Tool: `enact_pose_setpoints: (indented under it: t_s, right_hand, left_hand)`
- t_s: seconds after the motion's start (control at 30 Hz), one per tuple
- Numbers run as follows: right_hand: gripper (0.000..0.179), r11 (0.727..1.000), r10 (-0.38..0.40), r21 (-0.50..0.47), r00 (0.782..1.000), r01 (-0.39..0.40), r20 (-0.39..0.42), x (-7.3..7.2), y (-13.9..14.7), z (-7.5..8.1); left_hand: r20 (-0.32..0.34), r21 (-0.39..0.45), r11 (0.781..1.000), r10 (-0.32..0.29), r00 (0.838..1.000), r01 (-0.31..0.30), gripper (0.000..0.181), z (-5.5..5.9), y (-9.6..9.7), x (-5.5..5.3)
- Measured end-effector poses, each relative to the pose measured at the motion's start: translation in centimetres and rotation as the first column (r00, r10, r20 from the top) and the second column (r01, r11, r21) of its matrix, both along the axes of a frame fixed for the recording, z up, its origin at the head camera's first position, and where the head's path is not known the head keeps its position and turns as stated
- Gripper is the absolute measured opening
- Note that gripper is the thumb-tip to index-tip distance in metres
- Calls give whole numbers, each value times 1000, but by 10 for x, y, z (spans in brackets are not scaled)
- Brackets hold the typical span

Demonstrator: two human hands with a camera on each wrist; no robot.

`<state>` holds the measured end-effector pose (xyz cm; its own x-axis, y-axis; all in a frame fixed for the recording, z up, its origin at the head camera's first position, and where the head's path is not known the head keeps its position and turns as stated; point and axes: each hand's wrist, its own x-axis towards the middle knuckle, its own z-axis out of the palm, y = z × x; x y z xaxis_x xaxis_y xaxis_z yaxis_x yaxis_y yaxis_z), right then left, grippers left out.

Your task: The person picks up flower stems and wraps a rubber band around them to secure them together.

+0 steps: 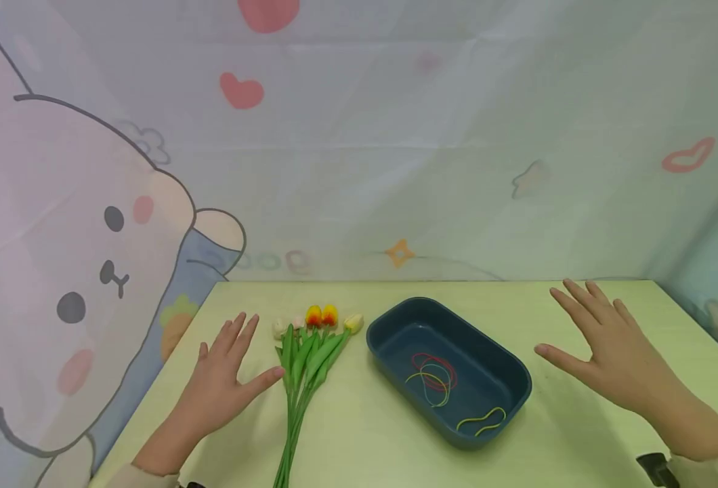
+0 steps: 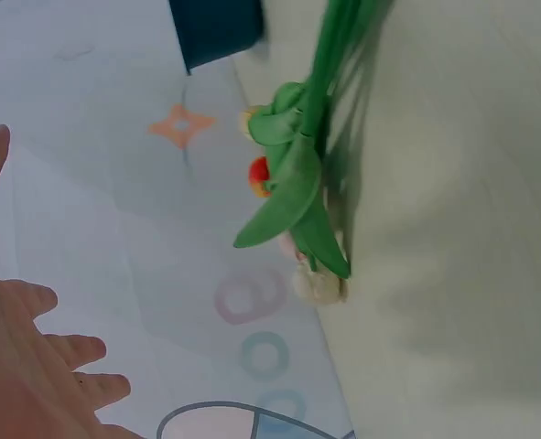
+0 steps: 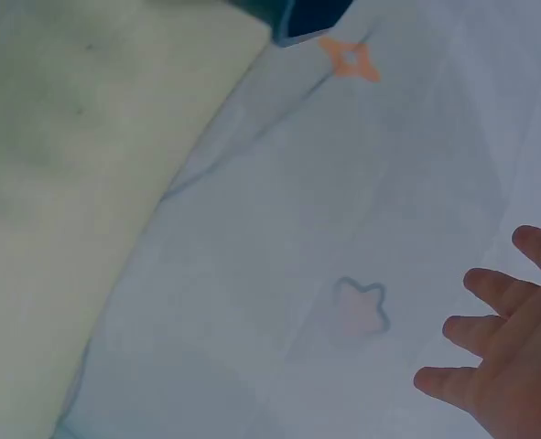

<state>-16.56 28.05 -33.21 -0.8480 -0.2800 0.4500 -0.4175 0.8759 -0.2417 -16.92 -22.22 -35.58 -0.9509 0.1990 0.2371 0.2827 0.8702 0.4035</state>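
Observation:
My left hand (image 1: 221, 386) is held with its fingers straight and spread, holding nothing. Just right of it lies a bunch of artificial tulips (image 1: 303, 379), with green stems toward me and white, pink, yellow and orange-red heads at the far end. My right hand (image 1: 611, 356) also has its fingers spread and holds nothing, to the right of a dark blue rectangular basin (image 1: 389, 369). Inside the basin lie thin loops: a red one (image 1: 455, 371), a bluish-green one (image 1: 425, 386) and yellow ones (image 1: 481, 418). The left wrist view shows the tulips (image 2: 297, 192) from the side.
The light yellow-green table (image 1: 359, 434) ends at a hanging cloth (image 1: 359, 169) printed with hearts and stars. A large cartoon animal (image 1: 85, 257) is printed on the cloth at the left. Dark straps show at both wrists.

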Motion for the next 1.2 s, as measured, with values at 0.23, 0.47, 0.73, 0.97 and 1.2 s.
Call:
enact_pose_setpoints:
  t_s: [0.23, 0.47, 0.73, 0.97, 1.2]
  right_hand:
    - [75, 979, 67, -199, 995, -53, 68, 7, -43, 25]
    - [74, 946, 152, -303, 982, -114, 108, 10, -90, 33]
    - [73, 911, 249, -364, 962, -194, 109, 5, -134, 27]
    - [68, 860, 333, -465, 921, -209, 202, 2, -171, 15]
    - [65, 791, 429, -572, 863, -216, 267, -4, -205, -1]
  left_hand:
    - [79, 213, 977, -42, 996, 25, 87, 5, 6, 0]
    - [121, 338, 941, -57, 991, 12, 84, 0, 11, 1]
    - [179, 415, 908, -26, 984, -51, 85, -8, 12, 2]
    - [222, 466, 880, -12, 975, -95, 89, -16, 12, 2]
    - [246, 514, 850, -17, 969, -116, 92, -22, 16, 0]
